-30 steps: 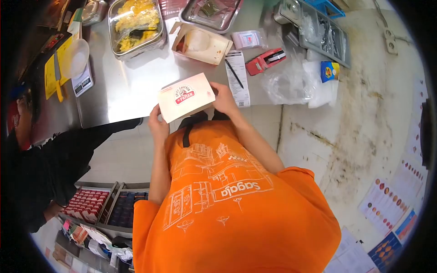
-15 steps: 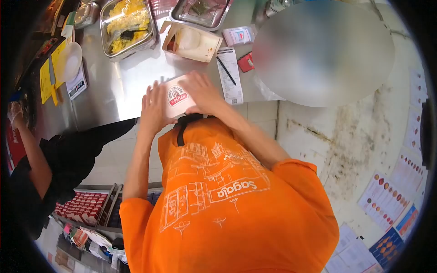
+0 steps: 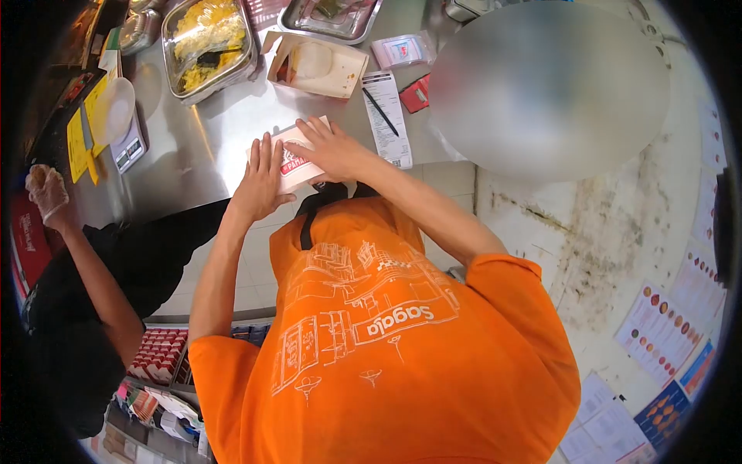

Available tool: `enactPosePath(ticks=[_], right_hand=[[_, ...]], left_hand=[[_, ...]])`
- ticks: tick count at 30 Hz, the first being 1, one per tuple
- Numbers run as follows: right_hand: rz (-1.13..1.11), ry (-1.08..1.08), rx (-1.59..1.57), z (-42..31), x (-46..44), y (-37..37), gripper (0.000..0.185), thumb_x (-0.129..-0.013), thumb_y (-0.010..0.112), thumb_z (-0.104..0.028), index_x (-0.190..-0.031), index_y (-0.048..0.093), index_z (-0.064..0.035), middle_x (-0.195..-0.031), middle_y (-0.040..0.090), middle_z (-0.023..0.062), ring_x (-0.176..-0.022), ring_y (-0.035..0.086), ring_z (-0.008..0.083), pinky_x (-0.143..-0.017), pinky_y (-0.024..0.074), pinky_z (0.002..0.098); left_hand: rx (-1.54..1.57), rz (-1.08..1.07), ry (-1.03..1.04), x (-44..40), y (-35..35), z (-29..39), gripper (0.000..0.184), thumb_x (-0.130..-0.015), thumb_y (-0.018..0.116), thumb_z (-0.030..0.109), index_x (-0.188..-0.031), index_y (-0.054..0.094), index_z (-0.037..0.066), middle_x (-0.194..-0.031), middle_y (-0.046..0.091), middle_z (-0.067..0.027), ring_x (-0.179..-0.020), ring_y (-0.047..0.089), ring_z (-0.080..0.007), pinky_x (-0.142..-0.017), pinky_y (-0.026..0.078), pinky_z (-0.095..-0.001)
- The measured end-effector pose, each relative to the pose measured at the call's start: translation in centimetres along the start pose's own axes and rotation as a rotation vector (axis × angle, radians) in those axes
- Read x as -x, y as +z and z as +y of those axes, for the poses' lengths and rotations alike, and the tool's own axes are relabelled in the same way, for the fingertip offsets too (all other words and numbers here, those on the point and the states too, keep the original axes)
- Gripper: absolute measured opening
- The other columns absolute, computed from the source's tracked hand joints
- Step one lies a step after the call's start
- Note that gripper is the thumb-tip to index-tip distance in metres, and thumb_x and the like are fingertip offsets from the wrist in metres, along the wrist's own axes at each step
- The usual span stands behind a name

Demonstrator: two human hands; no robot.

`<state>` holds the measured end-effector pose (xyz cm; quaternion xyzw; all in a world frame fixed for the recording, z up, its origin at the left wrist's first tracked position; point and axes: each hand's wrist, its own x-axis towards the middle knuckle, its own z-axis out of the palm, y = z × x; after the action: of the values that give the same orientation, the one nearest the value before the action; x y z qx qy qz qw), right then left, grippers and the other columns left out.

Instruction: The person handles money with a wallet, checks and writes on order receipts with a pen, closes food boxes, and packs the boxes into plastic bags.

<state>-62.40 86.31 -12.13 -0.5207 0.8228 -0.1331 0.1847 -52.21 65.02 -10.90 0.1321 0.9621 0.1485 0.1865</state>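
A small closed paper box [image 3: 291, 181] with a red printed logo on its lid lies at the near edge of the steel counter. My left hand [image 3: 258, 182] rests along the box's left side, its fingers stretched onto the lid and the thumb apart near the front. Across the right part of the lid lies my right hand [image 3: 334, 151], fingers spread flat and covering some of the logo. Beyond them stands an open paper box [image 3: 337, 82] with a white mound inside. A printed receipt [image 3: 389, 139] with a black pen [image 3: 379, 110] on it is right of my right hand.
A film-covered tray [image 3: 253, 63] of yellow rice and a metal tray [image 3: 374, 22] stand at the back. Right are a clear packet [image 3: 402, 51] and a red packet [image 3: 415, 94]. Left is a scale [image 3: 128, 148]. A co-worker's gloved hand [image 3: 49, 195] holds a brown piece.
The small box has turned slightly and shifted a little left. My right hand's fingers have moved left over its logo. The co-worker's gloved hand has come further into view.
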Motion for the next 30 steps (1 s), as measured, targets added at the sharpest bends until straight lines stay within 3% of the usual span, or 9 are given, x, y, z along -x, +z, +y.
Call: enactPosePath(ticks=[5, 8, 9, 14, 18, 20, 23, 26, 30], right_hand=[[0.17, -0.04, 0.35, 0.6, 0.5, 4.0, 0.078, -0.087, 0.07, -0.039, -0.153, 0.034, -0.0202, -0.159, 0.023, 0.023, -0.147, 0.02, 0.045, -0.112, 0.0293, 0.0619], [0.117, -0.114, 0.005, 0.4, 1.7, 1.5, 0.073, -0.089, 0.066, -0.037, -0.153, 0.035, -0.0194, -0.159, 0.025, 0.0195, -0.146, 0.021, 0.0442, -0.112, 0.0274, 0.0625], [0.16, -0.129, -0.012, 0.4, 1.9, 1.5, 0.072, -0.089, 0.067, -0.034, -0.152, 0.036, -0.0168, -0.157, 0.029, 0.0188, -0.145, 0.025, 0.0437, -0.113, 0.028, 0.0607], [0.481, -0.019, -0.349, 3.0, 1.9, 4.9, 0.053, -0.091, 0.065, -0.024, -0.137, 0.049, -0.0016, -0.141, 0.049, 0.0201, -0.131, 0.046, 0.0388, -0.107, 0.0394, 0.048], [1.359, 0.945, -0.696, 7.6, 5.4, 0.8, 0.044, -0.094, 0.061, -0.022, -0.129, 0.05, 0.0035, -0.119, 0.055, 0.0164, -0.093, 0.057, 0.0255, -0.082, 0.0489, 0.0379], [1.263, 1.292, -0.171, 13.3, 7.1, 2.9, 0.039, -0.094, 0.063, -0.024, -0.122, 0.056, 0.0019, -0.118, 0.055, 0.0139, -0.09, 0.06, 0.0215, -0.072, 0.0518, 0.0321], [1.049, 1.411, -1.32, 15.1, 7.3, -1.1, 0.036, -0.094, 0.067, -0.03, -0.113, 0.061, 0.0004, -0.121, 0.055, 0.0172, -0.086, 0.063, 0.0253, -0.061, 0.0534, 0.0342], [1.108, 1.405, -1.607, 14.9, 7.0, -2.0, 0.035, -0.094, 0.067, -0.033, -0.106, 0.065, 0.0001, -0.126, 0.053, 0.0217, -0.083, 0.065, 0.0325, -0.059, 0.0568, 0.0403], [1.232, 1.361, -1.857, 13.5, 6.8, -2.5, 0.031, -0.095, 0.066, -0.026, -0.112, 0.064, 0.0009, -0.131, 0.052, 0.0192, -0.086, 0.064, 0.0382, -0.07, 0.0597, 0.044]], left_hand=[[-0.187, 0.037, 0.011, 0.1, 4.0, -2.0, 0.097, -0.078, 0.071, 0.016, -0.155, 0.015, -0.002, -0.159, 0.008, -0.0315, -0.147, 0.008, -0.0517, -0.118, 0.02, -0.058], [-0.146, -0.031, -0.05, 0.7, 1.5, 0.1, 0.096, -0.08, 0.071, 0.025, -0.157, 0.016, 0.004, -0.16, 0.008, -0.0312, -0.148, 0.006, -0.0501, -0.117, 0.016, -0.063], [0.005, 0.128, -0.028, 0.7, 1.5, 0.5, 0.1, -0.079, 0.074, 0.038, -0.157, 0.019, 0.008, -0.16, 0.008, -0.0299, -0.148, 0.007, -0.0512, -0.115, 0.013, -0.0663], [-0.032, 0.325, -0.205, -2.3, 3.6, 3.5, 0.11, -0.07, 0.08, 0.053, -0.152, 0.026, 0.003, -0.148, 0.026, -0.0332, -0.141, 0.018, -0.0554, -0.115, 0.017, -0.0645], [0.011, 0.449, -0.209, -3.2, 3.3, 4.5, 0.101, -0.069, 0.08, 0.053, -0.146, 0.038, 0.005, -0.139, 0.036, -0.0299, -0.133, 0.03, -0.0507, -0.114, 0.02, -0.0591], [-0.023, 0.46, -0.171, -3.3, 2.7, 4.6, 0.097, -0.069, 0.079, 0.055, -0.145, 0.042, 0.007, -0.138, 0.039, -0.0283, -0.13, 0.035, -0.0478, -0.113, 0.022, -0.0577], [-0.033, 0.461, -0.185, -3.4, 2.5, 4.8, 0.095, -0.07, 0.077, 0.059, -0.144, 0.045, 0.01, -0.136, 0.042, -0.0254, -0.127, 0.037, -0.0449, -0.111, 0.023, -0.057], [-0.062, 0.453, -0.243, -3.9, 2.9, 5.0, 0.094, -0.071, 0.075, 0.061, -0.145, 0.045, 0.011, -0.136, 0.042, -0.0252, -0.13, 0.035, -0.0453, -0.111, 0.024, -0.0579], [-0.116, 0.522, -0.277, -4.1, 4.0, 5.2, 0.092, -0.073, 0.072, 0.065, -0.144, 0.046, 0.013, -0.139, 0.041, -0.0249, -0.133, 0.034, -0.0457, -0.11, 0.025, -0.0587]])
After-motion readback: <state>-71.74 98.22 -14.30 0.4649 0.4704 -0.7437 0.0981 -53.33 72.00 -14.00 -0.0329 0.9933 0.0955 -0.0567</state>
